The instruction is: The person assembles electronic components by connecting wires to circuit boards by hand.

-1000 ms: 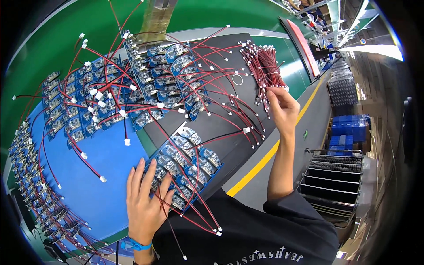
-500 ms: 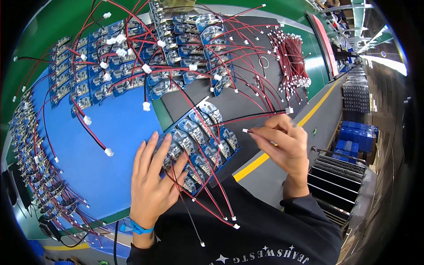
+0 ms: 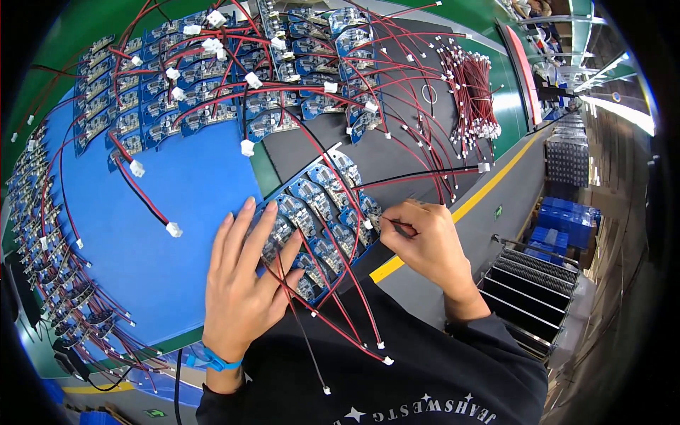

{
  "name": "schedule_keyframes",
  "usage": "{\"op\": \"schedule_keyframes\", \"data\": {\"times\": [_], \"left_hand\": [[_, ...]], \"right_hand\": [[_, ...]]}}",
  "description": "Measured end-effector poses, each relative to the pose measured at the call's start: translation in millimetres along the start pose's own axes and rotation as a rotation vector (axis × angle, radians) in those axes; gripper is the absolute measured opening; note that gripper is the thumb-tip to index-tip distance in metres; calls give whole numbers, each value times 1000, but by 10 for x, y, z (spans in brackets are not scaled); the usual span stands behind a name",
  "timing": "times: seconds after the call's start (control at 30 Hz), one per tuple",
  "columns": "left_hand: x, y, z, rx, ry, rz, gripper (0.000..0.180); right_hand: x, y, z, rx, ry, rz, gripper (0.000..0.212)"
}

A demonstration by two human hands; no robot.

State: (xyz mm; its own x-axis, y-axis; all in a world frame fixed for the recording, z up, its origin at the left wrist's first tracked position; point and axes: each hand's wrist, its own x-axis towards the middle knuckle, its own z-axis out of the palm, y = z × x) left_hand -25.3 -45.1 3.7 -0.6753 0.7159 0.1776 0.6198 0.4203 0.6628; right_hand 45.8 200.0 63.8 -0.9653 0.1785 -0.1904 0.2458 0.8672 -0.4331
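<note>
The step in hand appears to be fitting a lead to the near panel of blue circuit boards [image 3: 316, 190], which lies at a slant on the table by the person's chest, partly on the dark mat [image 3: 301, 157]. The left hand [image 3: 248, 301] is spread over the panel's left side, fingers apart and thumb across the boards, seemingly bracing it rather than gripping anything. The right hand [image 3: 414, 230] is at the panel's right edge, thumb and fingers pinched narrow around a thin lead [image 3: 406, 228], of which only a short dark stretch shows; whether its end touches a board cannot be told, since the fingertips cover that spot. Several red-and-black leads already trail from this panel, some across the black shirt [image 3: 425, 361], and one runs right to a white plug [image 3: 484, 168]. A bundle of similar leads [image 3: 476, 92] lies at the far right of the table, well apart from the panel. As a judgement, the next move calls for a steady panel under the left hand, a fine lining-up of the lead's end with its spot, and care not to snag the crossing wires.
</note>
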Motion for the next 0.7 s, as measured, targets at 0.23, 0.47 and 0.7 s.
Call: {"op": "schedule_keyframes", "data": {"times": [0.23, 0.47, 0.7], "left_hand": [[-3, -11, 8, -5, -5, 0, 47], [24, 0, 8, -4, -1, 0, 46], [-24, -19, 2, -8, 1, -15, 43]], "right_hand": [[3, -59, 26, -49, 16, 5, 6], [58, -29, 74, -95, -15, -61, 7], [57, 71, -354, 224, -91, 51, 14]]}}
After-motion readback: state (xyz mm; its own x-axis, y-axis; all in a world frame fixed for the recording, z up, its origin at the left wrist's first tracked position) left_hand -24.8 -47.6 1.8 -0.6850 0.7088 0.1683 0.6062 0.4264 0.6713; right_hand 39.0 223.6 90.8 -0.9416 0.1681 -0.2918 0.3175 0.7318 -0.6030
